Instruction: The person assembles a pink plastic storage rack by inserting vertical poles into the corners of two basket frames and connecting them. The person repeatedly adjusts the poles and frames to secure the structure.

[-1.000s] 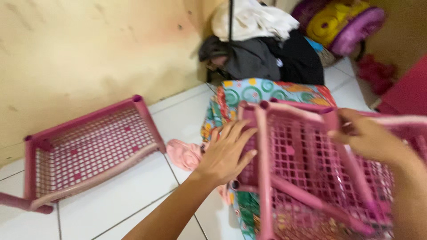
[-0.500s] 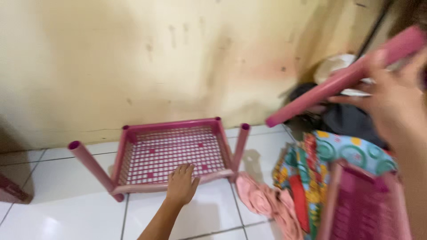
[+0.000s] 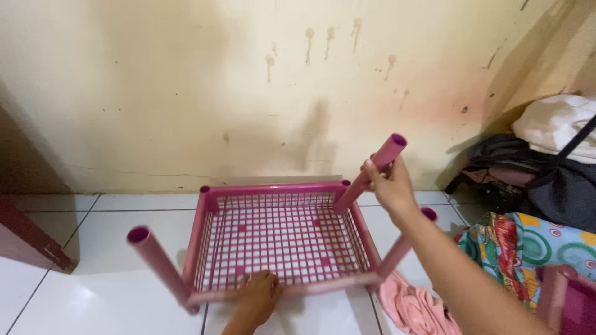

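Since the earlier frame, the right hand (image 3: 390, 181) has brought the pink tube (image 3: 370, 173) down to the far right corner of the pink basket shelf (image 3: 279, 239) and is clenched around it, the tube leaning at an angle. Left hand (image 3: 259, 296) presses on the shelf's near rim, fingers curled over it. Shelf lies on the white tiled floor (image 3: 105, 223) against the wall, with tubes at two other corners. Pink cloth (image 3: 413, 307) lies just beside it
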